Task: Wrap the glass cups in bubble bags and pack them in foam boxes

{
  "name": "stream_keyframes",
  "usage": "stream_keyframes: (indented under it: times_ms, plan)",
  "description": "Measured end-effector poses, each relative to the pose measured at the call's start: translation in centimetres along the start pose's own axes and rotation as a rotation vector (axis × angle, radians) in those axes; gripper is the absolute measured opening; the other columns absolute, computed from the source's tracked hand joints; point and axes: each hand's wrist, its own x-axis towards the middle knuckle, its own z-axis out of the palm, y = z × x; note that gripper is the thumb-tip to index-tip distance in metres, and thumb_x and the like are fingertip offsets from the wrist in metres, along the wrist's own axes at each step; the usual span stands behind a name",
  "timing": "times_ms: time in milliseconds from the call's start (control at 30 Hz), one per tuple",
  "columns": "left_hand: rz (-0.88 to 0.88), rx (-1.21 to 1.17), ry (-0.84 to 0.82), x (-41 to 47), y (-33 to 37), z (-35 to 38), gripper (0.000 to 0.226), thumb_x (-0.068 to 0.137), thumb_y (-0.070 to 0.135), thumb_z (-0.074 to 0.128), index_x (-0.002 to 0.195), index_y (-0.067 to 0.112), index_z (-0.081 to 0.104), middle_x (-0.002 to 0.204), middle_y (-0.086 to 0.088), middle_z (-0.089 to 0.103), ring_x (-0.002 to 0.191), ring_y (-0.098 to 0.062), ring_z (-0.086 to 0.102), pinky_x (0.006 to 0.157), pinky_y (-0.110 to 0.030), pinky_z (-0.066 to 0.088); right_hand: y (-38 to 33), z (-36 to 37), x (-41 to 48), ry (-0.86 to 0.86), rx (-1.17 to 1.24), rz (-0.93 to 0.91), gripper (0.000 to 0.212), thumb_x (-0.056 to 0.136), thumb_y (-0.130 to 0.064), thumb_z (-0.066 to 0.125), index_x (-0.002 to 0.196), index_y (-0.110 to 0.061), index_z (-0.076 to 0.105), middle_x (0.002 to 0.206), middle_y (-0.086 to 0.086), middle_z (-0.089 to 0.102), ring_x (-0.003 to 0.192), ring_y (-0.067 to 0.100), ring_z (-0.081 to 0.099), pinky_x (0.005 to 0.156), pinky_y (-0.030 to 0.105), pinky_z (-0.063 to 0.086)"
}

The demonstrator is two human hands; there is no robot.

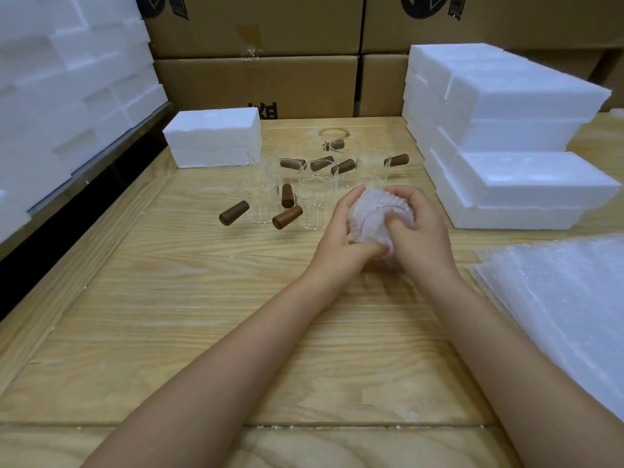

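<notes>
— What have we got in our hands?

— A bubble-wrapped glass cup (374, 216). Our left hand (339, 233) curls round its left side, and our right hand (420, 231) grips the right side with the thumb against the bag. Both hands are closed on it.

— Where is it on the desk (202, 315)?

— Over the middle, a little to the right. We cannot tell whether it rests on the wood or is held just above it.

— And the other cups?

— The bare glass cups (312, 201) stand in a cluster just beyond our hands, their brown wooden handles (287, 217) pointing in different directions.

— What about the foam boxes?

— We see a single foam box (212, 136) at the far left of the cluster, touching the nearest cups or just beside them. A stepped stack of foam boxes (506, 130) sits on the right, and more foam (67, 79) is piled at the far left edge.

— And the bubble bags?

— A flat pile of bubble bags (557, 298) lies at the near right. Cardboard cartons (256, 82) stand along the far side.
</notes>
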Motion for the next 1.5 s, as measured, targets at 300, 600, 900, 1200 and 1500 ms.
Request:
stream_keyframes:
  times_ms: [300,600,900,1200,1500]
  plan:
    - [-0.108,-0.096,0.181,0.8,-0.2,-0.5,0.064,0.079,-0.016,0.052,0.122,0.031,0.053,0.111,-0.016,0.063,0.083,-0.026,0.070,0.062,-0.036,0.059,0.3,1.0,-0.6,-0.120,-0.063,0.012,0.053,0.085,-0.007,0.054,0.128,-0.037,0.053,0.118,-0.013,0.055,0.096,0.000,0.055,0.077,0.005,0.046]
    - [0.163,0.326,0.238,1.0,-1.3,-0.9,0.041,0.085,0.013,0.059,0.115,0.040,0.055,0.101,0.016,0.061,0.081,0.022,0.052,0.067,0.000,0.040,0.0,0.7,-0.4,-0.106,-0.256,-0.099,0.046,0.083,-0.007,0.058,0.120,-0.033,0.062,0.115,-0.013,0.064,0.106,0.002,0.054,0.074,-0.005,0.032]
    - [0.209,0.331,0.182,0.9,-1.1,-1.1,0.042,0.075,0.017,0.056,0.112,0.036,0.062,0.095,0.018,0.068,0.081,0.000,0.064,0.071,-0.017,0.052,-0.1,0.7,-0.3,0.003,-0.257,-0.069,0.022,0.082,-0.021,0.064,0.097,-0.037,0.066,0.088,-0.011,0.067,0.085,0.010,0.060,0.072,0.019,0.045]
    - [0.457,0.773,-0.210,1.1,-1.2,-3.6,0.080,0.071,0.042,0.078,0.140,0.027,0.040,0.141,0.010,0.046,0.131,-0.008,0.042,0.108,-0.035,0.038,-0.2,-2.2,1.3,-0.118,-0.200,0.139,0.016,0.078,-0.028,0.073,0.092,-0.029,0.066,0.091,-0.004,0.065,0.079,0.015,0.064,0.060,0.030,0.054]
    - [0.166,0.510,0.029,2.3,-2.0,-4.2,0.044,0.079,0.039,0.076,0.115,0.032,0.052,0.109,0.018,0.062,0.098,0.010,0.059,0.073,-0.003,0.044,-0.1,-2.7,1.1,-0.145,0.347,0.130,0.011,0.089,-0.007,0.059,0.097,-0.008,0.066,0.083,0.007,0.065,0.060,0.019,0.061,0.061,0.028,0.055]
